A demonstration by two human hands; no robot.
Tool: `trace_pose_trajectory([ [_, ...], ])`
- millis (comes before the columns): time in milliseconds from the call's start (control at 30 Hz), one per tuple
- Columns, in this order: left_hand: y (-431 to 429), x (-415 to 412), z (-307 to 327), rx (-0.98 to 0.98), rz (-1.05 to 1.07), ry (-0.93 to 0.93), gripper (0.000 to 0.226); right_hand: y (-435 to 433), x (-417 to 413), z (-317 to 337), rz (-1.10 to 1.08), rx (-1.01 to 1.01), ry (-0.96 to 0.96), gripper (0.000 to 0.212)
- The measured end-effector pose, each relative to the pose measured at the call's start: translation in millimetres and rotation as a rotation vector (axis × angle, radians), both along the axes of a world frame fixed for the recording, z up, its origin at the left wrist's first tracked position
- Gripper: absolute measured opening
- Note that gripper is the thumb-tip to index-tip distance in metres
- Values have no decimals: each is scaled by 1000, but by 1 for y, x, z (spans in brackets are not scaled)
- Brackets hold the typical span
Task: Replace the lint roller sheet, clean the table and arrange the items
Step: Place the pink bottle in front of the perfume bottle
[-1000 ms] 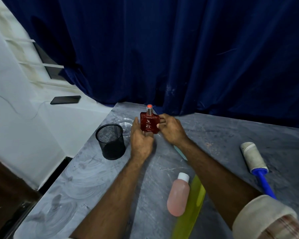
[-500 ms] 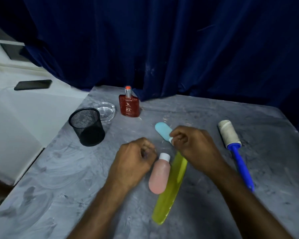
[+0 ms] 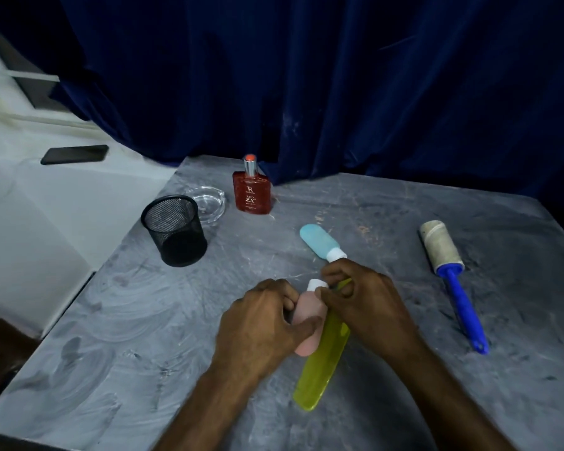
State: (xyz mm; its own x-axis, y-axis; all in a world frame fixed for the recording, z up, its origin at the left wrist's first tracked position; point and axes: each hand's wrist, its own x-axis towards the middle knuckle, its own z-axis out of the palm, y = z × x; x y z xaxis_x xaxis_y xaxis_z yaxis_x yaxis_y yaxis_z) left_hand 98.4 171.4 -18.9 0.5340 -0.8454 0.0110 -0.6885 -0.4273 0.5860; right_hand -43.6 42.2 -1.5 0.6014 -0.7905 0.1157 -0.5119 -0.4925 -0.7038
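A pink bottle (image 3: pixel 310 312) with a white cap lies at the table's middle. My left hand (image 3: pixel 261 323) is wrapped around its body. My right hand (image 3: pixel 362 304) pinches it near the cap, and its fingers lie over the top of a long yellow-green case (image 3: pixel 319 362). A light blue bottle (image 3: pixel 318 242) lies just beyond my right hand. The lint roller (image 3: pixel 450 271), with a blue handle and a dirty grey roll, rests at the right. A red perfume bottle (image 3: pixel 253 193) stands upright at the back.
A black mesh cup (image 3: pixel 175 229) stands at the left with a glass ashtray (image 3: pixel 209 203) behind it. The grey table (image 3: pixel 111 320) is streaked with wipe marks. A dark blue curtain hangs behind. A black phone (image 3: pixel 74 154) lies on the white ledge at the left.
Both hands let go of the red perfume bottle at the back and came toward me. They have closed on the pink bottle. The camera tilted down.
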Motion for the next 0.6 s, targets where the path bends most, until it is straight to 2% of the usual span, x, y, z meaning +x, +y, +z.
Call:
trace_pose_trajectory([
  [133, 3, 0, 7, -85, 36, 34, 45, 0, 0, 1, -16, 260, -210, 16],
  [233, 5, 2, 11, -141, 44, -36, 46, 3, 3, 8, -16, 410, -397, 7],
  [333, 7, 6, 13, -233, 23, -114, 41, 0, 5, 21, -58, 546, -512, 9],
  [400, 8, 9, 16, -319, -7, -145, 38, -6, 7, 26, -71, 668, -512, 22],
  [533, 4, 14, 17, -493, -84, -132, 33, -14, 13, 24, 51, 903, -349, 37],
  [600, 0, 21, 14, -574, -156, -103, 33, -17, 20, 20, 109, 963, -393, 44],
])
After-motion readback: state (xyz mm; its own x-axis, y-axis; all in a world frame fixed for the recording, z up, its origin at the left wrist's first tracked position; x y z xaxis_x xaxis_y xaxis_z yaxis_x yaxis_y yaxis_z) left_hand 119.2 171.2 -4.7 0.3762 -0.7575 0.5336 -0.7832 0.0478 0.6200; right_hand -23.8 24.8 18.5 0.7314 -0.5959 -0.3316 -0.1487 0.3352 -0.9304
